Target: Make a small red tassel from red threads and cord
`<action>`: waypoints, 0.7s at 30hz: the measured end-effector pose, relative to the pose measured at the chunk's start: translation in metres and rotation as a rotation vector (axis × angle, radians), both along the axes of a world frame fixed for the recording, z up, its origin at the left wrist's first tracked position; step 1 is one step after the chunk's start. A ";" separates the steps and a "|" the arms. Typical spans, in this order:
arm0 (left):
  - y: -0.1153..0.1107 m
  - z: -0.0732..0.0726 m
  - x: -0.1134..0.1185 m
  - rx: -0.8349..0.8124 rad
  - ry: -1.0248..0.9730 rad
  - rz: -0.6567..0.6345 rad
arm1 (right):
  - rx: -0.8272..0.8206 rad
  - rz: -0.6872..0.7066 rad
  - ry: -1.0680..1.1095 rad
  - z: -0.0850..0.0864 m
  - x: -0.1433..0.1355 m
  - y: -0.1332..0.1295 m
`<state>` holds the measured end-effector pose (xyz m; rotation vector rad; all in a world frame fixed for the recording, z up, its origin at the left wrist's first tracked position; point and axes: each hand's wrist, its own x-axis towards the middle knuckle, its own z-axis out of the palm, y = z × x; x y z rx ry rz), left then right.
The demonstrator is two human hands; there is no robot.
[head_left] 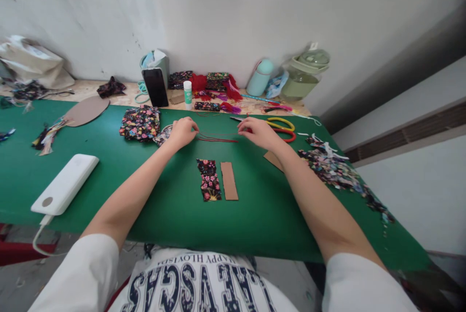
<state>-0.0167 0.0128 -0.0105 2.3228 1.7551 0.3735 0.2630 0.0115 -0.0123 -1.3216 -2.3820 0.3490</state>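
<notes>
Thin red cords (pixel 218 139) stretch between my two hands, just above the green table. My left hand (pixel 184 132) pinches the cords' left end, beside a folded floral cloth (pixel 140 123). At the other side, my right hand (pixel 257 132) has its thumb and fingertips together on the far end of a cord, in front of scissors with yellow and red handles (pixel 286 130). Nearer to me lie a floral fabric strip (pixel 210 180) and a brown cardboard strip (pixel 229 181), side by side and slightly apart.
A white power bank (pixel 65 183) with a cable lies at left, fabric scraps (pixel 331 164) at right. Along the back stand a phone (pixel 155 87), a glue stick (pixel 188 94), a bottle (pixel 260 77) and a green jug (pixel 304 76). A cardboard oval (pixel 87 111) rests at back left.
</notes>
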 end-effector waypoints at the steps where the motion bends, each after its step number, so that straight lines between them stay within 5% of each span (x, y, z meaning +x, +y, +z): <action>1: 0.000 0.000 0.000 -0.004 0.007 0.002 | -0.003 -0.003 -0.016 0.000 0.000 -0.001; 21: 0.000 -0.002 0.001 -0.047 0.024 -0.022 | -0.011 -0.002 -0.065 -0.004 0.002 0.001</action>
